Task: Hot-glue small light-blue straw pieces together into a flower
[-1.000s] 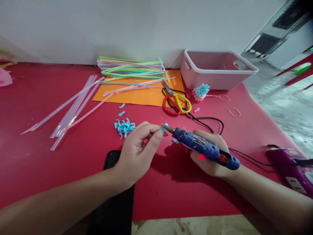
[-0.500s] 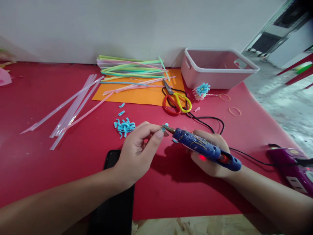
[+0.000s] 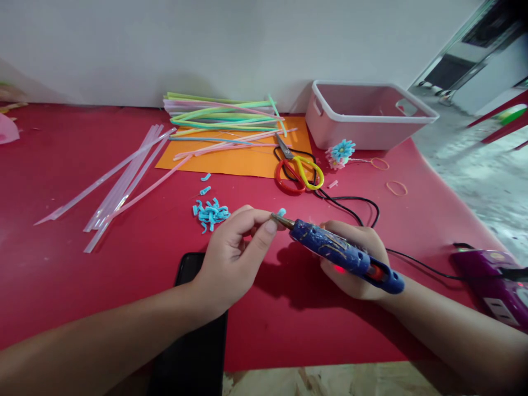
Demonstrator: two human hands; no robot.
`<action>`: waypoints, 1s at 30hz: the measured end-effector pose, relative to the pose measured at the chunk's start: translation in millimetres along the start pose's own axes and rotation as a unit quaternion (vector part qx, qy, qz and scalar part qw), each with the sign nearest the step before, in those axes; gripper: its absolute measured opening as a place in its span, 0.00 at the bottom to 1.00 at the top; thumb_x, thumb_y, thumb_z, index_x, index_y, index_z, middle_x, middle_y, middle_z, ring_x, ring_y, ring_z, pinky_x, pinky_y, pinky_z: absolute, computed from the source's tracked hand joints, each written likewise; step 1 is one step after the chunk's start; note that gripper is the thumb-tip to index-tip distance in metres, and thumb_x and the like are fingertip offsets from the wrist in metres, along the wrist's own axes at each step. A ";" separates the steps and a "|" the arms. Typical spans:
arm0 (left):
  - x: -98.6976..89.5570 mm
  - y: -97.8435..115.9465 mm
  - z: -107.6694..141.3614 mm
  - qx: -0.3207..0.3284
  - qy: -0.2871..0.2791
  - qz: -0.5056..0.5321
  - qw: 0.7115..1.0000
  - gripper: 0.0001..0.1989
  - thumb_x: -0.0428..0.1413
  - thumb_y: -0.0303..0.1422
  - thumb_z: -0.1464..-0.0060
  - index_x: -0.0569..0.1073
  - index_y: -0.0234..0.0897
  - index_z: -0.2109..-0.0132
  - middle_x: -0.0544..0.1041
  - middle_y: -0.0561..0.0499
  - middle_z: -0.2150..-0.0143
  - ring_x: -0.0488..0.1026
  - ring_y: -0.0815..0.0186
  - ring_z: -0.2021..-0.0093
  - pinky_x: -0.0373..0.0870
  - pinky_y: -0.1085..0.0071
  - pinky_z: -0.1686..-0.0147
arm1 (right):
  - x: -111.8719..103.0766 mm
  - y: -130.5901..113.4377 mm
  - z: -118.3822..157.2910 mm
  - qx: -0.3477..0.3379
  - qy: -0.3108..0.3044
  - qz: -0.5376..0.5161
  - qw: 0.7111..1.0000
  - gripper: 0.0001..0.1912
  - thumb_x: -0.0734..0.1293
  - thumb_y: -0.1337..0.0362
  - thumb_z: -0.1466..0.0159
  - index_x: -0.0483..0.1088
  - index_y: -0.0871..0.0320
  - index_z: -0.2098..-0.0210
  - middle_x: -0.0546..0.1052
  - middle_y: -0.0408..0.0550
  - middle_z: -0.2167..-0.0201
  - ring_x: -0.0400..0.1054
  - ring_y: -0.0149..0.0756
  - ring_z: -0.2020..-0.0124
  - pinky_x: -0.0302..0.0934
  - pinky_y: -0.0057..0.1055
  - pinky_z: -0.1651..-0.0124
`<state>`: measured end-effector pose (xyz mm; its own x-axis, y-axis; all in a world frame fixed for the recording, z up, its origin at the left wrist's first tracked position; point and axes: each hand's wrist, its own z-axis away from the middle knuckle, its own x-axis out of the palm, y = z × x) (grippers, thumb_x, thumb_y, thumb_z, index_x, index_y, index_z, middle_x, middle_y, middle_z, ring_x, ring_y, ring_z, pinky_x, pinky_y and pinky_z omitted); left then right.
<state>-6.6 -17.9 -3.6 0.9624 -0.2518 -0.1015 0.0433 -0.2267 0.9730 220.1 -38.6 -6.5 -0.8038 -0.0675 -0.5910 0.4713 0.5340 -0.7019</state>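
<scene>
My right hand (image 3: 355, 261) is wrapped round a blue hot glue gun (image 3: 334, 247), its metal nozzle pointing left and a red light glowing beneath. The nozzle tip meets the fingertips of my left hand (image 3: 235, 253). Thumb and forefinger there pinch a small light-blue piece (image 3: 281, 212), mostly hidden by fingers and nozzle; a bit of it shows just past the nozzle. Left of that hand lies a pile of short light-blue curled pieces (image 3: 212, 213), with a couple of loose ones just above it.
Red-and-yellow-handled scissors (image 3: 299, 170) lie on an orange sheet (image 3: 239, 165) beside coloured straws (image 3: 223, 115). Clear pinkish strips (image 3: 127, 181) are at left. A pink basket (image 3: 350, 129), flower hair tie (image 3: 342, 151), purple power strip (image 3: 490, 275) and black phone-like slab (image 3: 193, 352) surround my hands.
The glue gun has shifted slightly left, and its nozzle now reaches closer to my left fingertips. My left hand has hardly moved.
</scene>
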 end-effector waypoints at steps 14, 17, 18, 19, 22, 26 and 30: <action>0.0 1.0 -0.7 0.002 0.000 -0.011 1.000 0.11 0.53 0.38 0.31 0.77 0.39 0.60 0.70 0.53 0.67 0.63 0.72 0.72 0.58 0.71 0.74 | -1.2 0.8 1.3 0.023 -0.001 -0.003 1.000 0.08 0.65 0.73 0.41 0.65 0.53 0.68 0.71 0.37 0.79 0.60 0.25 0.82 0.56 0.25 0.79; -0.1 -0.3 -0.5 0.000 -0.003 -0.010 1.000 0.10 0.53 0.37 0.31 0.77 0.40 0.59 0.70 0.54 0.66 0.63 0.73 0.73 0.58 0.71 0.74 | -1.6 1.1 1.3 0.008 0.004 0.003 1.000 0.08 0.66 0.72 0.42 0.65 0.53 0.68 0.68 0.36 0.80 0.57 0.25 0.83 0.54 0.24 0.80; -0.4 -0.9 -0.3 0.001 -0.003 -0.011 1.000 0.10 0.53 0.37 0.31 0.77 0.40 0.58 0.71 0.54 0.66 0.62 0.73 0.73 0.58 0.71 0.74 | -1.7 0.9 1.6 0.009 0.000 0.010 1.000 0.07 0.67 0.71 0.42 0.65 0.53 0.67 0.68 0.36 0.79 0.57 0.25 0.83 0.54 0.25 0.79; -0.7 -1.4 -0.2 0.001 -0.005 -0.012 1.000 0.10 0.53 0.37 0.31 0.77 0.40 0.58 0.71 0.54 0.66 0.62 0.74 0.74 0.58 0.71 0.74 | -1.9 0.6 2.0 0.009 -0.002 0.014 1.000 0.07 0.67 0.70 0.42 0.65 0.53 0.67 0.69 0.37 0.79 0.57 0.25 0.82 0.54 0.25 0.79; -1.6 -1.9 0.2 0.003 -0.003 -0.017 1.000 0.10 0.53 0.36 0.31 0.78 0.41 0.58 0.71 0.54 0.65 0.62 0.74 0.74 0.58 0.71 0.74 | -2.9 -1.0 2.0 0.021 -0.009 0.023 0.999 0.07 0.66 0.71 0.41 0.65 0.53 0.67 0.70 0.38 0.78 0.58 0.26 0.82 0.54 0.26 0.79; -1.0 -0.5 0.0 0.004 -0.001 -0.023 1.000 0.11 0.53 0.37 0.31 0.77 0.39 0.59 0.69 0.54 0.68 0.63 0.73 0.73 0.59 0.71 0.73 | -3.4 -1.2 -0.2 0.021 0.001 0.018 1.000 0.08 0.66 0.73 0.42 0.65 0.53 0.68 0.71 0.37 0.79 0.58 0.25 0.83 0.55 0.25 0.79; -0.4 0.6 -0.7 0.002 -0.002 -0.022 1.000 0.11 0.53 0.37 0.31 0.78 0.38 0.59 0.71 0.53 0.66 0.64 0.72 0.72 0.59 0.70 0.74 | -1.5 2.8 -0.1 0.012 0.018 0.001 1.000 0.08 0.66 0.74 0.42 0.66 0.53 0.68 0.72 0.36 0.79 0.61 0.24 0.83 0.56 0.23 0.79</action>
<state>-6.8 -17.3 -2.8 0.9587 -0.2448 -0.1449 0.0847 -0.2406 0.9669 222.6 -37.0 -7.6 -0.8146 -0.0359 -0.5789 0.4820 0.5132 -0.7101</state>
